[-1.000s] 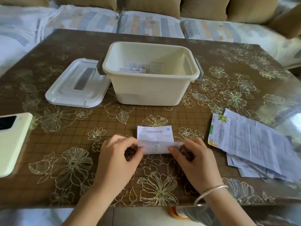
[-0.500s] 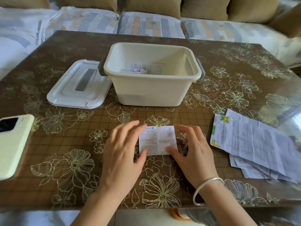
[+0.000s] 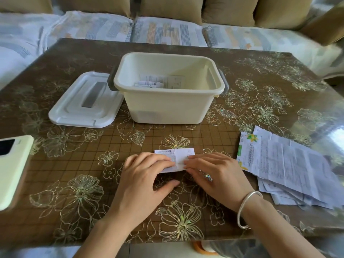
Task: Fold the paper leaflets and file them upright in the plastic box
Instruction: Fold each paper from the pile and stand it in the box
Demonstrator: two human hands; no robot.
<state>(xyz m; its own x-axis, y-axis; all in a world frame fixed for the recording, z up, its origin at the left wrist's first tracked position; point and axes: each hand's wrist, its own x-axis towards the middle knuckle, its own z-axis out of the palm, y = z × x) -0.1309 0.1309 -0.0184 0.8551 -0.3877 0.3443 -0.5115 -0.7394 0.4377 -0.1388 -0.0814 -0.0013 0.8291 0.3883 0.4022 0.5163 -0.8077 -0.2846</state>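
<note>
Pressing leaflet (image 3: 183, 155) — L hand (image 3: 145, 175), R hand (image 3: 217, 174)

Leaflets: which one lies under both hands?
The small folded leaflet, centre foreground; the rest lie in the pile at right or inside the box.

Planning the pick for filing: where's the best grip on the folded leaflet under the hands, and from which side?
Likely the far edge of the folded leaflet, from the box side: it lies flat on the table, left hand and right hand cover its near half, that edge is free.
</note>
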